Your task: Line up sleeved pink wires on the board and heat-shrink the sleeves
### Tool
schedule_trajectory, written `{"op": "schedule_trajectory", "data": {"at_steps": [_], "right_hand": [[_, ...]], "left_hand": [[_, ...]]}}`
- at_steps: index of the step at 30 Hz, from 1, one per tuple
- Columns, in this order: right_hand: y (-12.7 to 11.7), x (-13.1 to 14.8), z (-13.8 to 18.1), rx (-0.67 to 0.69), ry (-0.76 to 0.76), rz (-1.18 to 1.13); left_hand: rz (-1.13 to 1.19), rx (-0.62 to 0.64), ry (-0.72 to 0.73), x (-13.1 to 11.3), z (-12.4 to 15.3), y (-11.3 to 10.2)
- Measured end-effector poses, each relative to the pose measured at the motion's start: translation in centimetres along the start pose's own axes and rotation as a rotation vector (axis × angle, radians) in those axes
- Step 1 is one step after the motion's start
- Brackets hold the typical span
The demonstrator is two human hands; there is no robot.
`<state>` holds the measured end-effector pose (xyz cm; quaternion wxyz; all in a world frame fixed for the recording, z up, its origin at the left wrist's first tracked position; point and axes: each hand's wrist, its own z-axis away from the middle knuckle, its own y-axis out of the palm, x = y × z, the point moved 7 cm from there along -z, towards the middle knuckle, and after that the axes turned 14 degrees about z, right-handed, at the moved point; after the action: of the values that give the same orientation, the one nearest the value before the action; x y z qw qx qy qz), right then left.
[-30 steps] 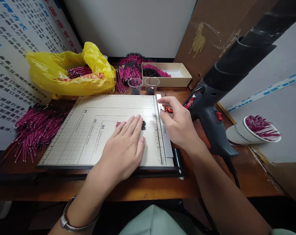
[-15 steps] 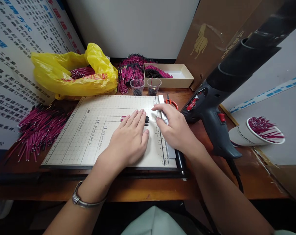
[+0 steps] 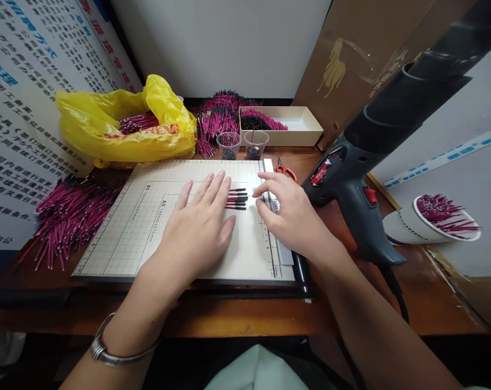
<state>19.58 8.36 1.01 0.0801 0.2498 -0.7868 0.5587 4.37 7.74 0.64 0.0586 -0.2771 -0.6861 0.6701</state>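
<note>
Several short wires [image 3: 237,199], magenta with black sleeved ends, lie side by side on a paper trimmer board [image 3: 156,260]. My left hand [image 3: 200,216] is spread flat over their left ends, its fingers stretched out, hiding that part. Just right of the black ends, my right hand [image 3: 283,206] hovers with thumb and index finger apart and nothing visible between them. It is over the trimmer's right edge strip [image 3: 285,254], partly hiding it.
A large heat gun [image 3: 354,184] stands at the right, beside a paper cup [image 3: 407,225] of wires. Behind the board are orange-handled pliers [image 3: 286,171], two plastic cups [image 3: 229,146], a shallow box [image 3: 306,135] and a yellow bag [image 3: 127,146]. A wire pile [image 3: 72,216] lies left.
My left hand has slid left across the wires, uncovering more of their magenta lengths and black ends. My right hand stays in nearly the same place.
</note>
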Motion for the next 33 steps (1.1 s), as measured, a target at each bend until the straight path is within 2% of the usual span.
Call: {"op": "schedule_trajectory", "data": {"at_steps": [4, 8, 11, 14, 17, 20, 24, 29, 33], "right_hand": [[0.1, 0.0, 0.1, 0.013, 0.001, 0.022], [0.3, 0.0, 0.0, 0.034, 0.004, 0.038], [0.0, 0.3, 0.0, 0.061, -0.008, 0.042], [-1.0, 1.3, 0.9, 0.071, -0.093, 0.079], [-2.3, 2.6, 3.2, 0.035, -0.238, 0.122], [-2.5, 3.3, 6.2, 0.046, -0.342, 0.158], [-2.1, 3.9, 9.4, -0.052, -0.461, 0.21], [-1.4, 4.3, 10.5, -0.098, -0.471, 0.224], [-1.6, 4.3, 10.4, -0.111, -0.458, 0.201]], "left_hand": [[0.009, -0.149, -0.029, 0.5, 0.1, -1.4], [0.046, -0.188, -0.009, 0.3, -0.3, -1.6], [0.093, -0.165, 0.015, -0.1, -0.6, -1.4], [0.146, -0.119, 0.054, -0.2, -0.1, -1.1], [0.209, -0.106, 0.146, -0.3, 1.5, -1.2], [0.307, -0.082, 0.226, -0.3, 3.5, -1.2], [0.453, -0.064, 0.228, 0.1, 5.3, -1.2], [0.549, -0.079, 0.194, 0.6, 5.6, -1.2], [0.606, -0.037, 0.158, 0.9, 5.5, -1.0]]}}
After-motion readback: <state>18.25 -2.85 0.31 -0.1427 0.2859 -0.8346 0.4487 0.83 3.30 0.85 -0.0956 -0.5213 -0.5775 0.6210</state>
